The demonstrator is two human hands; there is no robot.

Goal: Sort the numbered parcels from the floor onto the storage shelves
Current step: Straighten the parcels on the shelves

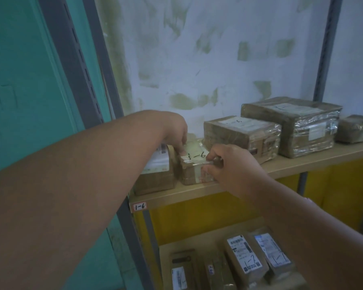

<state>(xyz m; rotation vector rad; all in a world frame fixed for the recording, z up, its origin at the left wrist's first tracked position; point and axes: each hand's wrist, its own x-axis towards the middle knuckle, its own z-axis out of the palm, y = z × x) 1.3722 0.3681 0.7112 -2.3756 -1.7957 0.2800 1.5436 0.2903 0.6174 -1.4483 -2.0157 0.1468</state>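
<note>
A small brown taped parcel (192,167) marked "1-6" sits near the left end of a wooden shelf (302,162) whose front edge carries a "1-6" tag (140,206). My left hand (174,130) reaches over from the left, and its curled fingers grip the parcel's top left corner. My right hand (228,164) grips the parcel's right side, thumb on the front face and fingers over the top edge. The parcel rests on the shelf between another brown parcel with a white label (155,172) on its left and a taped box (241,132) behind it on the right.
Further right on the same shelf stand a large taped box (291,124) and a small wrapped parcel (356,128). The lower shelf (170,248) holds several parcels, two marked "1-7" (245,256). A grey steel upright (76,59) and a teal wall are on the left.
</note>
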